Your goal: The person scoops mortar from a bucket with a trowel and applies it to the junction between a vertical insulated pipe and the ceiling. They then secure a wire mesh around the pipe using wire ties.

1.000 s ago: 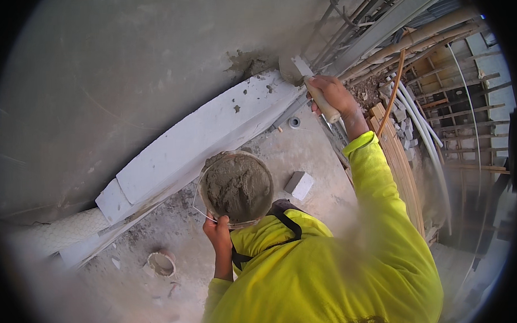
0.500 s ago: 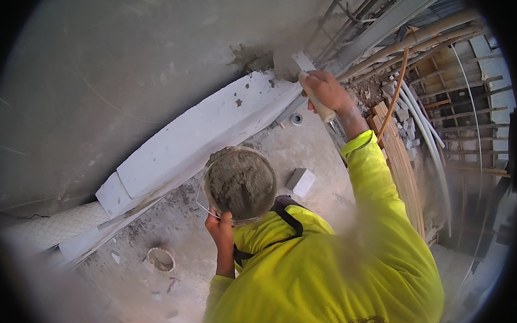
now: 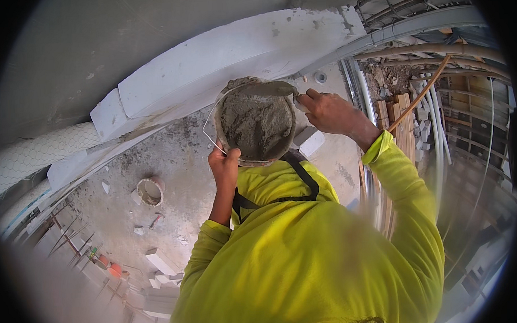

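Bucket and trowel in use, seen from above. The bucket point(image 3: 259, 162), well filled with grey mortar point(image 3: 253, 123), stands just beyond and to the right of the left hand point(image 3: 223, 163), which is closed on its near-left rim, thumb over the edge. The wire bail point(image 3: 205, 127) arcs away from those fingers along the left side. The right hand point(image 3: 329, 109), at the far-right side of the bucket, is closed around the handle of the trowel point(image 3: 269, 89); the blade points left from that hand, over the far part of the mortar. Whether the blade rests on the mortar or hangs just above it cannot be told, since both are grey and overlap. The load is probably heavy and liable to tip; a firm rim grip with support from beneath would suit it, the thin bail tending to bite the fingers. The mortar looks soft, thick and cohesive. The trowel should be light and stiff, best held by its handle, where wet mortar could make it slippery.
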The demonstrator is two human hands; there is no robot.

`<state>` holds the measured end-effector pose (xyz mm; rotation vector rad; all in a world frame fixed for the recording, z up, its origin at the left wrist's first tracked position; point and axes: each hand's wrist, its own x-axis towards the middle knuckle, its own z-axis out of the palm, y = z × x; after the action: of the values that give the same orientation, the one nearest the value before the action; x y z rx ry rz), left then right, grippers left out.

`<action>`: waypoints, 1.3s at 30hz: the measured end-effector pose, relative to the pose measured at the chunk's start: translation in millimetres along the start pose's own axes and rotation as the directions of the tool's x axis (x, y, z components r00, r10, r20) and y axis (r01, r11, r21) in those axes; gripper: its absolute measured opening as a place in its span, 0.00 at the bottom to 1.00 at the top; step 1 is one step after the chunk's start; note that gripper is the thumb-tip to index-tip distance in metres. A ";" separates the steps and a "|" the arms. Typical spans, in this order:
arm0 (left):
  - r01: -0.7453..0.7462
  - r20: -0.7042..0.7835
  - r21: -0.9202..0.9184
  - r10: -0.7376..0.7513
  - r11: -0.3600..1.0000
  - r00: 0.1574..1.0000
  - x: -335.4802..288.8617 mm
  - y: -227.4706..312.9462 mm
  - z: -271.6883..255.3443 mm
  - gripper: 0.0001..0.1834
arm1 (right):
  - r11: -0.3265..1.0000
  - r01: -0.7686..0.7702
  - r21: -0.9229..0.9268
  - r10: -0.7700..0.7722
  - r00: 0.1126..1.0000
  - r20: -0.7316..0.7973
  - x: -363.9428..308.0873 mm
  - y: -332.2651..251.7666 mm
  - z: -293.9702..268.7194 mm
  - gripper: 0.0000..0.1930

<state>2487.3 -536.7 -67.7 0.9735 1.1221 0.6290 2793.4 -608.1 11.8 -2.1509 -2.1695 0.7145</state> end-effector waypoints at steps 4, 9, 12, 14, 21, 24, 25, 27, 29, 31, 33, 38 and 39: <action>-0.022 -0.010 -0.035 0.022 0.999 1.000 1.3 -3.9 2.4 0.27 | 0.966 0.251 -0.056 -0.234 0.948 0.214 24.6 -21.5 71.4 0.19; -0.080 -0.013 -0.055 0.079 0.995 0.997 -5.8 -13.9 1.5 0.31 | 0.992 0.124 -0.008 -0.118 0.962 0.246 -0.6 -22.9 37.0 0.19; -0.061 -0.014 -0.048 0.060 0.997 0.998 -6.7 -18.8 1.2 0.32 | 0.993 0.028 0.119 -0.055 0.972 0.229 -0.6 -7.2 67.8 0.19; -0.033 -0.001 -0.013 0.032 0.999 0.999 -6.3 -20.5 -0.4 0.33 | 0.970 0.068 0.235 -0.122 0.967 0.226 1.2 -12.4 91.3 0.16; -0.061 0.006 -0.008 0.061 0.998 0.998 -12.1 -16.1 -0.7 0.32 | 0.733 -0.026 0.680 -0.220 0.937 0.272 0.4 -52.9 99.1 0.15; -0.020 0.017 0.004 0.020 1.000 1.000 -14.0 -11.2 -2.8 0.32 | 0.725 0.040 0.688 -0.259 0.941 0.217 -4.0 -51.9 100.0 0.16; -0.027 0.013 -0.013 0.027 1.000 1.000 -15.6 -11.8 -3.3 0.33 | 0.656 -0.111 0.747 -0.200 0.928 0.313 -5.7 -55.5 92.5 0.18; -0.044 0.006 -0.047 0.045 0.998 0.999 -15.9 -16.3 -3.7 0.35 | 0.472 -0.404 0.784 -0.116 0.853 0.509 -7.6 -63.0 70.3 0.20; -0.048 -0.004 -0.060 0.048 0.997 0.999 -15.4 -18.9 -4.1 0.34 | 0.434 -0.423 0.796 -0.074 0.864 0.499 -14.5 -55.8 69.3 0.21; -0.030 -0.006 -0.072 0.029 0.997 1.000 -15.5 -19.2 -6.7 0.33 | 0.381 -0.431 0.818 -0.038 0.877 0.479 -19.5 -48.1 58.7 0.23; 0.011 -0.001 -0.094 -0.011 0.995 1.000 -15.7 -18.1 -8.5 0.32 | 0.321 -0.429 0.845 -0.006 0.891 0.455 -21.1 -40.6 27.7 0.25; -0.005 -0.046 -0.158 -0.002 0.987 0.999 -15.3 -16.5 -7.2 0.30 | 0.675 -0.134 0.725 0.073 0.991 0.115 -13.1 1.4 -75.3 0.22; -0.007 -0.046 -0.147 0.000 0.989 0.999 -15.7 -15.9 -7.4 0.30 | 0.812 0.021 0.583 0.019 0.998 -0.062 -6.1 15.6 -90.6 0.21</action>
<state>2474.3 -554.6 -75.6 0.8385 1.0988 0.7300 2837.1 -586.4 89.9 -1.8076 -1.6154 1.1151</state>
